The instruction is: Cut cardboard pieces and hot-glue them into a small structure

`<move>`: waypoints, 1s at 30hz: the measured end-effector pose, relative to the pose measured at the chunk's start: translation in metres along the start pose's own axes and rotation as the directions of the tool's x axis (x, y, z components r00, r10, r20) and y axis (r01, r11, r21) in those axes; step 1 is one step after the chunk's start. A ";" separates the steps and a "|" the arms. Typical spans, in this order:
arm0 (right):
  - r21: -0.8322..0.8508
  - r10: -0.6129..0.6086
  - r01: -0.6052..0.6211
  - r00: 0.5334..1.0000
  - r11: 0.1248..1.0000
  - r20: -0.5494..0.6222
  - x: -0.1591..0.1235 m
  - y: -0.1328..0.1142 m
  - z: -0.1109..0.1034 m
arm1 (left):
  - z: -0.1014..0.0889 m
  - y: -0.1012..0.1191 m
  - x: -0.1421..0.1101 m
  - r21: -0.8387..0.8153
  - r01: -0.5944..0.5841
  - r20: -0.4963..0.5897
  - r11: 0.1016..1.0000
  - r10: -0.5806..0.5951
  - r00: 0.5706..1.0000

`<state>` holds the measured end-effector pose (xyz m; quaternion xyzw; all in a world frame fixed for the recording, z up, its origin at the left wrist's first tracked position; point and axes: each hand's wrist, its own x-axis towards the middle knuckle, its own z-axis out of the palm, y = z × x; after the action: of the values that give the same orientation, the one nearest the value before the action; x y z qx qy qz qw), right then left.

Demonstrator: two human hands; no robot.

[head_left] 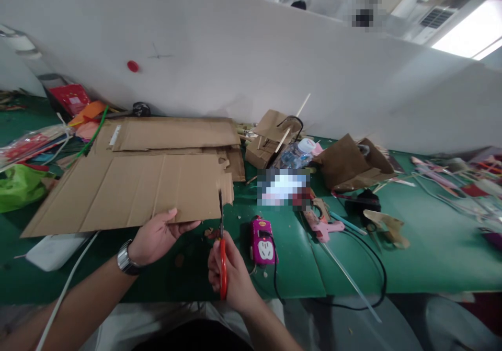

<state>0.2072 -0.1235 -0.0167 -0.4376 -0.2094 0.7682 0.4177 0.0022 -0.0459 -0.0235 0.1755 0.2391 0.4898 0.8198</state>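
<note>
Currently, left fingers (159, 235) grip the cardboard (137, 191); right fingers (227, 267) hold scissors (223, 267), blades at its edge.

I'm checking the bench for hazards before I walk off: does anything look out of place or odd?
Yes: the glue gun lies among clutter, its clear glue stick jutting past the table's front edge, where it could get knocked.
</note>
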 end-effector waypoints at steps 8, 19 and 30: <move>-0.056 0.029 -0.028 0.999 0.998 0.029 0.003 -0.014 0.009 | 0.004 -0.001 0.002 0.002 0.003 -0.053 1.000 -0.003 0.999; 0.028 0.154 -0.162 0.969 0.986 0.195 -0.027 -0.044 0.002 | 0.007 -0.008 0.001 0.087 -0.053 -0.125 0.995 0.064 0.990; 0.008 0.173 -0.179 0.961 0.984 0.216 -0.034 -0.049 0.002 | 0.000 -0.006 -0.001 0.176 -0.024 -0.044 0.984 0.032 0.999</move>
<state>0.2373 -0.1237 0.0351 -0.3632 -0.2027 0.8479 0.3286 0.0064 -0.0499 -0.0266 0.2389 0.2978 0.4823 0.7884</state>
